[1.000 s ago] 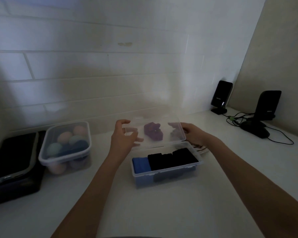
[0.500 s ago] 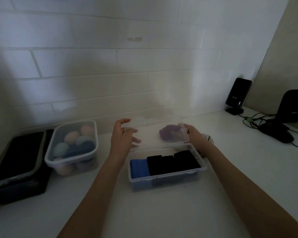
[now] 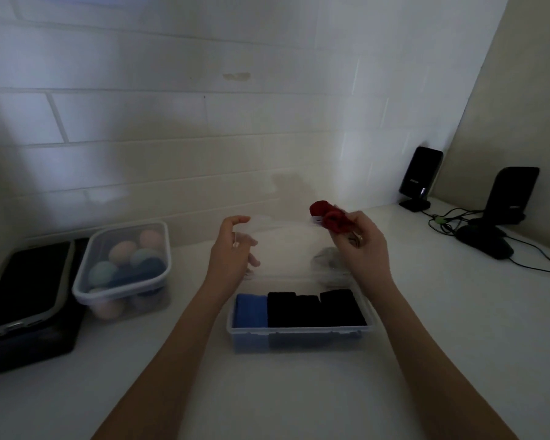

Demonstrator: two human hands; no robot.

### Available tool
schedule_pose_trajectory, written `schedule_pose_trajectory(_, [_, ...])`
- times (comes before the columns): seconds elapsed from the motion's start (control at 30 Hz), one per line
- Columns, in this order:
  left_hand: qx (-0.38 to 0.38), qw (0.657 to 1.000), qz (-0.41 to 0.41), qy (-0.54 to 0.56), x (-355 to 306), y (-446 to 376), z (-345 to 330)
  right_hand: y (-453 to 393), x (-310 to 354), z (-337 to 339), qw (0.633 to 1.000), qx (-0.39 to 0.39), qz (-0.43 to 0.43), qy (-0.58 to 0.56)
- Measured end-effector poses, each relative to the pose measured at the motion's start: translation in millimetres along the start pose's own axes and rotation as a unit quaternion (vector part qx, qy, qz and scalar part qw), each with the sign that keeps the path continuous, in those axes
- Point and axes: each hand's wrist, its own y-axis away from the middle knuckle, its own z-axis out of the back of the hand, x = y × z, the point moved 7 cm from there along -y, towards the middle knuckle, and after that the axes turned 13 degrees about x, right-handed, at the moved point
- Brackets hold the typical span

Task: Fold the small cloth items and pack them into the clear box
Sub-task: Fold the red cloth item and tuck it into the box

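We see the clear box (image 3: 299,336) on the white worktop (image 3: 299,392), holding one blue cloth (image 3: 251,309) at its left end and folded black cloths (image 3: 315,308) filling the rest. The lid (image 3: 283,246) stands raised behind it. The left hand (image 3: 232,249) grips the lid's left edge, fingers curled over its top. The right hand (image 3: 361,246) pinches a crumpled red cloth (image 3: 329,217) above the lid's right corner. A lidded tub (image 3: 124,268) of pastel balls sits well left of the box.
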Motion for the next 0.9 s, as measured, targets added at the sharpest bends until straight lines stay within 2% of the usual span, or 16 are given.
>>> schedule_pose_trajectory(0.07, [0.000, 0.999, -0.005, -0.039, -1.1, 1.2, -0.1, 5.3, 24.1, -1.1, 0.966, -0.025, 0.084, 0.243])
schedule_pose_trajectory(0.1, [0.001, 0.999, -0.005, -0.054, -1.2, 1.7, 0.1, 7.3, 34.3, -5.7, 0.944, -0.013, 0.129, 0.305])
schedule_pose_trajectory(0.13, [0.001, 0.998, -0.003, -0.064, -1.9, 2.0, -0.1, 8.7, 41.5, -11.4, 0.937, 0.012, 0.156, 0.311])
schedule_pose_trajectory(0.2, [0.005, 0.994, -0.017, -0.108, -8.1, 4.2, -2.2, 10.2, 49.0, -22.0, 0.957, 0.072, 0.172, 0.221])
schedule_pose_trajectory(0.23, [-0.001, 0.985, -0.036, -0.170, -14.1, 5.7, -2.7, 10.3, 49.9, -25.4, 0.968, 0.094, 0.165, 0.164])
schedule_pose_trajectory(0.3, [-0.041, 0.929, -0.093, -0.355, -31.5, 12.0, -3.1, 9.9, 51.2, -29.0, 0.981, 0.119, 0.134, 0.073])
schedule_pose_trajectory(0.33, [-0.055, 0.900, -0.135, -0.411, -42.4, 16.4, -5.6, 9.1, 50.7, -30.6, 0.984, 0.132, 0.114, 0.023])
schedule_pose_trajectory(0.37, [-0.050, 0.887, -0.180, -0.422, -51.8, 20.6, -10.6, 9.1, 50.1, -34.1, 0.984, 0.149, 0.096, -0.030])
schedule_pose_trajectory(0.4, [-0.018, 0.891, -0.219, -0.398, -58.4, 24.0, -17.6, 10.1, 50.6, -37.5, 0.981, 0.164, 0.085, -0.064])
schedule_pose_trajectory(0.43, [0.036, 0.910, -0.233, -0.341, -61.5, 26.0, -25.4, 11.2, 52.8, -40.2, 0.979, 0.172, 0.082, -0.075])
schedule_pose_trajectory(0.5, [0.133, 0.950, -0.194, -0.204, -58.0, 26.6, -39.7, 11.9, 55.1, -43.1, 0.979, 0.178, 0.079, -0.055])
schedule_pose_trajectory(0.53, [0.149, 0.961, -0.168, -0.165, -54.5, 25.3, -42.8, 12.5, 53.7, -44.1, 0.980, 0.179, 0.068, -0.051])
schedule_pose_trajectory(0.63, [0.110, 0.978, -0.132, -0.117, -50.6, 18.8, -34.3, 13.3, 43.9, -43.7, 0.978, 0.173, 0.004, -0.120])
schedule_pose_trajectory(0.7, [0.108, 0.991, -0.084, 0.003, -47.3, 14.0, -27.4, 12.4, 35.2, -40.3, 0.970, 0.156, -0.041, -0.182])
schedule_pose_trajectory(0.77, [0.121, 0.977, -0.041, 0.171, -41.9, 9.3, -24.6, 13.1, 34.0, -40.8, 0.968, 0.167, -0.060, -0.175])
schedule_pose_trajectory(0.9, [0.182, 0.879, -0.007, 0.441, -43.7, 10.5, -30.8, 17.3, 42.7, -52.7, 0.979, 0.199, -0.018, 0.039])
